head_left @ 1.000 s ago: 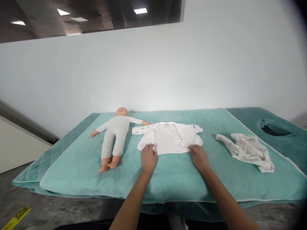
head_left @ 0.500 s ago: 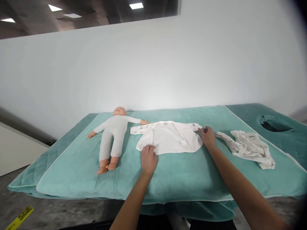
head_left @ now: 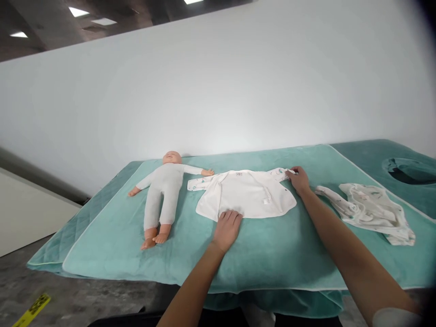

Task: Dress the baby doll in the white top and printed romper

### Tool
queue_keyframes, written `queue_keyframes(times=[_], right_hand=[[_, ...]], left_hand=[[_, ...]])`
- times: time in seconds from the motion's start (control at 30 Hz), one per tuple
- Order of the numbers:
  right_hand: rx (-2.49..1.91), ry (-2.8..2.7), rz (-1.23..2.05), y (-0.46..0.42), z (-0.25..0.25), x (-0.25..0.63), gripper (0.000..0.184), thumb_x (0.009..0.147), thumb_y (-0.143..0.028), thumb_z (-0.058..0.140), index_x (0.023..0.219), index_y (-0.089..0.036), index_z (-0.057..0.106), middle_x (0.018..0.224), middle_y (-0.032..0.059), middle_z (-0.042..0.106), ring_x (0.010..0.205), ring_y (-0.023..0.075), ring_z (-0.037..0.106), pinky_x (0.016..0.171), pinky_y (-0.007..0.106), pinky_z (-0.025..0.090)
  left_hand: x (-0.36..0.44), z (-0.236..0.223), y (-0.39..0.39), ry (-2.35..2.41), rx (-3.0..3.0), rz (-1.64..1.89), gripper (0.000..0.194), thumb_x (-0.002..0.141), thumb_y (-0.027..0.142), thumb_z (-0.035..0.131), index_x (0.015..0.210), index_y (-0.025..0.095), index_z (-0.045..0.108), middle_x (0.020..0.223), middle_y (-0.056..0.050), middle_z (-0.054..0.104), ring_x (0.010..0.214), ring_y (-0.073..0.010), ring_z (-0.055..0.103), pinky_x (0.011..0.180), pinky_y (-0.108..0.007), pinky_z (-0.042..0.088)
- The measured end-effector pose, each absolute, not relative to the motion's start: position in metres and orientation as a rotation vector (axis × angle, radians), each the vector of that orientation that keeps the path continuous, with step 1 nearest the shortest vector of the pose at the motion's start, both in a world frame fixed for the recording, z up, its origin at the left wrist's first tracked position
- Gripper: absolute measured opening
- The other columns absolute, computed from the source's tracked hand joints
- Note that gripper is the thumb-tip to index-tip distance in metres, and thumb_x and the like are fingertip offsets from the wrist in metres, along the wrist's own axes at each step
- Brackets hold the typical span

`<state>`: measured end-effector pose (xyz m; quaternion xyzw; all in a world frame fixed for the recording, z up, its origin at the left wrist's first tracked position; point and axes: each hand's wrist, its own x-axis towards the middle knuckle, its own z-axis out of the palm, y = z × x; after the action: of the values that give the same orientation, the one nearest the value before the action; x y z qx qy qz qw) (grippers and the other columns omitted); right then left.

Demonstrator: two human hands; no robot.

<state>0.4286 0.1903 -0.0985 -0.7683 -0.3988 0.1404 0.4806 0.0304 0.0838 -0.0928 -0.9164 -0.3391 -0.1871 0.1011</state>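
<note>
Your left hand (head_left: 228, 231) rests unclenched, fingers (head_left: 230, 218) on the near hem (head_left: 262, 216) of the shirt (head_left: 247, 195), which lies just beyond on the mat (head_left: 265, 259), long axis left to right, while farther off your right hand (head_left: 299, 180), nearer the right sleeve (head_left: 278, 174), pinches its cuff (head_left: 288, 173).

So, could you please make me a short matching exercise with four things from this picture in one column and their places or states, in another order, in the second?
Column one:
1. Doll
2. Crumpled garment
3. Left hand
4. Right hand

Column two:
A. At a sleeve end of the spread white shirt
B. In the picture, right of both hands
C. Lying face up
D. Resting at the shirt's near edge

Pairs: 1-C, 2-B, 3-D, 4-A
</note>
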Motion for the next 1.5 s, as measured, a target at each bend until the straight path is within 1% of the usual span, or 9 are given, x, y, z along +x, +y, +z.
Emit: queue_keyframes(times=[0.3, 0.47, 0.6, 0.73, 0.83, 0.93, 1.0, 1.17, 1.5], right_hand=[[-1.828, -0.906, 0.099, 0.196, -0.096, 0.419, 0.030, 0.078, -0.033, 0.057, 0.103, -0.018, 0.057, 0.112, 0.0124, 0.060, 0.102, 0.0255, 0.056, 0.096, 0.042, 0.043], [-1.761, -0.939, -0.029, 0.163, -0.080, 0.381, 0.035, 0.085, -0.037, 0.050, 0.111, -0.016, 0.057, 0.128, 0.0181, 0.052, 0.099, 0.0248, 0.057, 0.094, 0.044, 0.046], [-1.698, -1.139, 0.021, 0.112, -0.096, 0.346, 0.036, 0.090, -0.049, 0.047, 0.105, -0.020, 0.062, 0.109, 0.0129, 0.064, 0.094, 0.0259, 0.060, 0.088, 0.043, 0.049], [-1.608, -1.784, 0.050, 0.051, -0.117, 0.329, 0.039, 0.088, -0.053, 0.059, 0.115, -0.025, 0.064, 0.123, 0.0091, 0.066, 0.114, 0.0290, 0.058, 0.104, 0.048, 0.040], [-1.645, -1.907, -0.068, 0.026, -0.110, 0.323, 0.036, 0.089, -0.042, 0.061, 0.120, -0.023, 0.064, 0.126, 0.0081, 0.065, 0.119, 0.0279, 0.055, 0.104, 0.044, 0.039], [-1.726, -1.904, -0.229, 0.024, -0.094, 0.318, 0.022, 0.090, -0.022, 0.055, 0.107, -0.021, 0.070, 0.113, 0.0074, 0.069, 0.110, 0.0257, 0.058, 0.100, 0.041, 0.038], [-1.762, -1.905, -0.334, 0.028, -0.087, 0.315, 0.021, 0.090, -0.016, 0.054, 0.099, -0.022, 0.072, 0.105, 0.0062, 0.070, 0.103, 0.0245, 0.058, 0.100, 0.040, 0.036], [-1.807, -1.833, -0.528, 0.028, -0.088, 0.315, 0.021, 0.090, -0.012, 0.056, 0.083, -0.022, 0.073, 0.094, 0.0046, 0.070, 0.091, 0.0218, 0.055, 0.092, 0.039, 0.033], [-1.864, -1.602, -0.553, 0.019, -0.095, 0.319, 0.023, 0.080, -0.004, 0.056, 0.075, -0.021, 0.071, 0.083, 0.0052, 0.068, 0.091, 0.0242, 0.054, 0.088, 0.041, 0.034]], left_hand=[[0.034, -0.090, 0.080, -0.949, -2.672, -0.637, 0.015, 0.098, 0.023, 0.049, 0.099, 0.018, 0.063, 0.091, -0.006, 0.062, 0.087, -0.0221, 0.056, 0.078, -0.039, 0.041], [0.035, -0.082, 0.078, -1.025, -2.624, -0.680, 0.016, 0.098, 0.027, 0.048, 0.098, 0.019, 0.063, 0.090, -0.006, 0.062, 0.086, -0.0219, 0.055, 0.079, -0.039, 0.040], [0.035, -0.084, 0.078, -1.144, -2.649, -0.654, 0.016, 0.097, 0.030, 0.050, 0.098, 0.020, 0.063, 0.093, -0.006, 0.062, 0.091, -0.0233, 0.055, 0.081, -0.040, 0.040], [0.035, -0.083, 0.077, -1.183, -2.678, -0.632, 0.017, 0.095, 0.032, 0.053, 0.102, 0.021, 0.064, 0.098, -0.007, 0.062, 0.096, -0.0250, 0.055, 0.084, -0.041, 0.041], [0.034, -0.081, 0.077, -1.170, -2.690, -0.639, 0.016, 0.093, 0.030, 0.056, 0.102, 0.021, 0.064, 0.099, -0.007, 0.062, 0.095, -0.0250, 0.055, 0.083, -0.041, 0.042], [0.034, -0.080, 0.076, -1.158, -2.687, -0.662, 0.014, 0.092, 0.029, 0.056, 0.101, 0.020, 0.063, 0.098, -0.007, 0.061, 0.094, -0.0246, 0.055, 0.082, -0.040, 0.042], [0.033, -0.079, 0.076, -1.158, -2.685, -0.673, 0.014, 0.092, 0.029, 0.056, 0.101, 0.020, 0.063, 0.097, -0.007, 0.061, 0.094, -0.0245, 0.055, 0.082, -0.040, 0.042], [0.033, -0.077, 0.075, -1.153, -2.694, -0.683, 0.017, 0.096, 0.032, 0.052, 0.098, 0.019, 0.063, 0.096, -0.006, 0.061, 0.092, -0.0234, 0.055, 0.081, -0.039, 0.042], [0.032, -0.083, 0.077, -1.154, -2.676, -0.719, 0.027, 0.100, 0.034, 0.046, 0.085, 0.019, 0.062, 0.089, -0.006, 0.061, 0.088, -0.0218, 0.056, 0.078, -0.038, 0.041]])
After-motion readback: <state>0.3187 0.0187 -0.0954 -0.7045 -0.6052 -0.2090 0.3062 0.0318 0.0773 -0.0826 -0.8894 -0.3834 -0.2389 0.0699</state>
